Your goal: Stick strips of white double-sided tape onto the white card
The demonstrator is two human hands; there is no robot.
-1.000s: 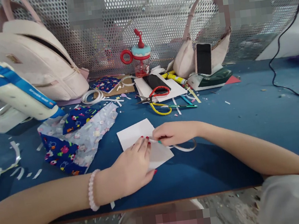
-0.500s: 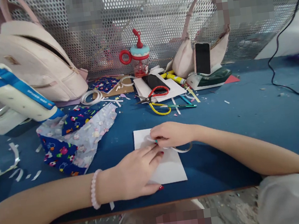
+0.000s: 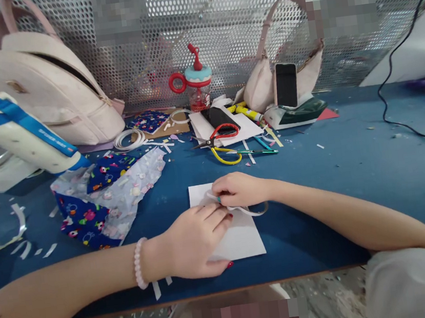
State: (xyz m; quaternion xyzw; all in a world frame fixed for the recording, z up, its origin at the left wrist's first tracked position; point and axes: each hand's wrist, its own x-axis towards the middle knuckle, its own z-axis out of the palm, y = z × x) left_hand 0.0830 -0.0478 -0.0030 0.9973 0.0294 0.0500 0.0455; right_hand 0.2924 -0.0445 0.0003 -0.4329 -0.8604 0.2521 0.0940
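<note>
The paper (image 3: 241, 240) lies on the table (image 3: 302, 168) in front of the person, under both hands. A second ago it sat slanted, a corner toward the right forearm; it has since been turned squarer to the table edge, and has barely shifted in the last half second. The left hand (image 3: 195, 241) is spread flat on it, unclosed. The right hand (image 3: 239, 189) pinches a white strip (image 3: 256, 212) between thumb and fingers, its free end curling out to the right. The hands are close together; whether they touch cannot be told. Two scraps (image 3: 157, 289) now show by the bracelet (image 3: 137, 264), where one showed half a second ago. Beyond the paper, the scissors (image 3: 210, 142) and pen (image 3: 258, 152) lie unmoved; the patterned sheet (image 3: 88, 215) is to the left, the cup (image 3: 199, 83) farther back.
</note>
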